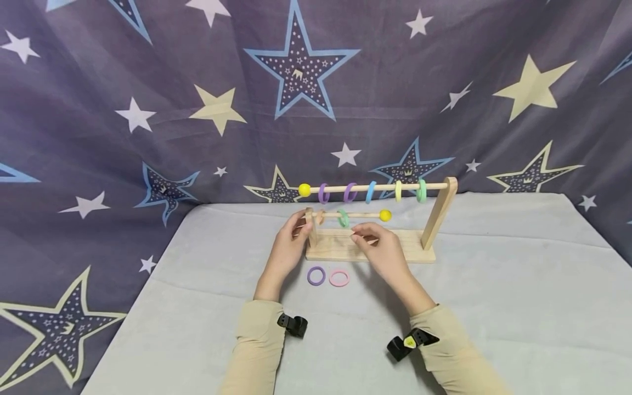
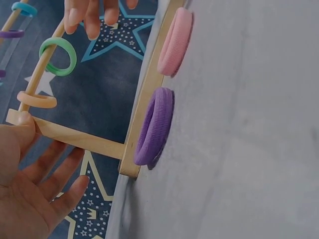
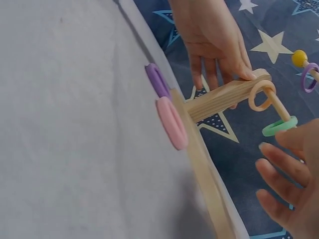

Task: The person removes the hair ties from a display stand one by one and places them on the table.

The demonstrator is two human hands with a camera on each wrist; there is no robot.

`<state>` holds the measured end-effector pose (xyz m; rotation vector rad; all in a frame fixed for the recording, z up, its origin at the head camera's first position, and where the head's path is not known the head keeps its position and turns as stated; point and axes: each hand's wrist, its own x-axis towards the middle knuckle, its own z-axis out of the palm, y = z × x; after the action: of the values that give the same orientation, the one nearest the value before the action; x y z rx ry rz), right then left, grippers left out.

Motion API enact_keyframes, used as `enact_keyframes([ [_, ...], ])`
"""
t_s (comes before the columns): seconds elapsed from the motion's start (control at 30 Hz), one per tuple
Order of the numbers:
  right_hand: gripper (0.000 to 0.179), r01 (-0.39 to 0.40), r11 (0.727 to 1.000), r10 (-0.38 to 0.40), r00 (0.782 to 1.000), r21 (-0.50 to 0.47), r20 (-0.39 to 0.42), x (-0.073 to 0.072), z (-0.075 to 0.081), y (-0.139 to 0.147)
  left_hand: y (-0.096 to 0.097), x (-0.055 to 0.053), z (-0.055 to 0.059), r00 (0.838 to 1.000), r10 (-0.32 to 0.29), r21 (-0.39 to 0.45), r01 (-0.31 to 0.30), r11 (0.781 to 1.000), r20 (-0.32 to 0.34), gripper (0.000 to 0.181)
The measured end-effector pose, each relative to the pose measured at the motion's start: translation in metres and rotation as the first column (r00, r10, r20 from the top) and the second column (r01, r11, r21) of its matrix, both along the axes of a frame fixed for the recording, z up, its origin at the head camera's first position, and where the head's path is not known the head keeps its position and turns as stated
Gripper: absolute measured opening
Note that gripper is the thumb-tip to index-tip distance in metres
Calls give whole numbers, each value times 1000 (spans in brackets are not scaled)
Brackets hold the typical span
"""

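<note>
A wooden stand (image 1: 370, 252) carries a long upper rod and a short lower rod. My left hand (image 1: 288, 241) holds the short post (image 2: 79, 137) near its top, thumb on one side and fingers behind. On the lower rod hang a peach hair tie (image 3: 260, 95) and a green hair tie (image 2: 74, 59). My right hand (image 1: 382, 249) is just beside the green one, fingers loosely bent and holding nothing; its fingertip overlaps that tie in the right wrist view. A purple hair tie (image 1: 316, 276) and a pink hair tie (image 1: 339, 278) lie in front of the base.
Several coloured hair ties hang along the upper rod (image 1: 385, 187), which runs from the tall post (image 1: 439, 214) to a yellow ball (image 1: 304, 190). Another yellow ball (image 1: 385, 215) caps the lower rod. A star-patterned curtain (image 1: 173, 137) rises behind the pale-covered table (image 1: 518, 307).
</note>
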<state>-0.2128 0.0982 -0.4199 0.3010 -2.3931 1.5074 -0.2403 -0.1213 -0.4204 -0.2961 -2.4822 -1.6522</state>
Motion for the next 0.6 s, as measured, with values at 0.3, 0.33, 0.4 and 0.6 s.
enact_keyframes([
  [0.3, 20, 79, 997, -80, 995, -14, -52, -4, 0, -5, 0, -1, 0, 1000, 10, -8, -10, 1000, 11, 45],
  [0.33, 21, 80, 997, -81, 995, -19, -52, -4, -1, -6, 0, -2, -1, 1000, 11, -9, -11, 1000, 11, 45],
  [0.4, 21, 83, 996, -84, 995, -31, -51, -5, -1, -8, 0, -2, -1, 1000, 9, -10, -9, 1000, 11, 45],
  [0.6, 19, 133, 991, -134, 989, -26, -56, -3, -2, -15, 0, -3, -3, 1000, 6, -10, -5, 1000, 9, 45],
])
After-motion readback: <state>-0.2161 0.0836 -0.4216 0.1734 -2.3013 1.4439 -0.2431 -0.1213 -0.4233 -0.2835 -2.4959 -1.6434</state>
